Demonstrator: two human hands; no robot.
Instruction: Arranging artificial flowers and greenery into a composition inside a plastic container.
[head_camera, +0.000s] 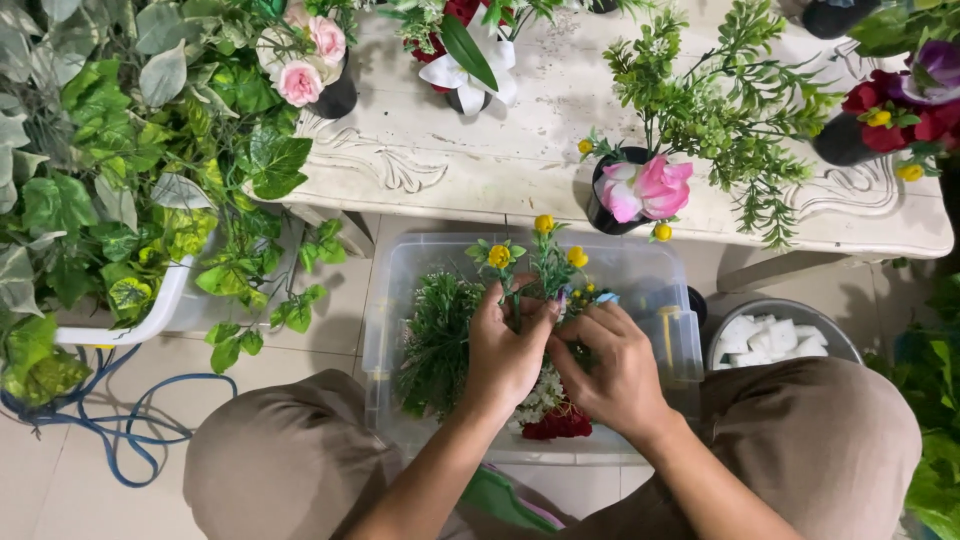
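Both hands work above the clear plastic bin (400, 270): the left hand (505, 350) has its fingers closed round the thin green stems of the sprig (535, 265), which bears small round yellow flowers. The right hand (615, 370) lies touching the left, fingers curled, apparently pinching the same stems, though the grip is hidden. Behind the bin stands a carved white table (480, 150); inside it lie feathery greenery (435, 340) and red blooms (558, 425).

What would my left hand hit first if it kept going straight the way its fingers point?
Likely the yellow flower sprig that the left hand already grips. Past that, the far wall of the clear bin, then the white table, though depth is unclear.
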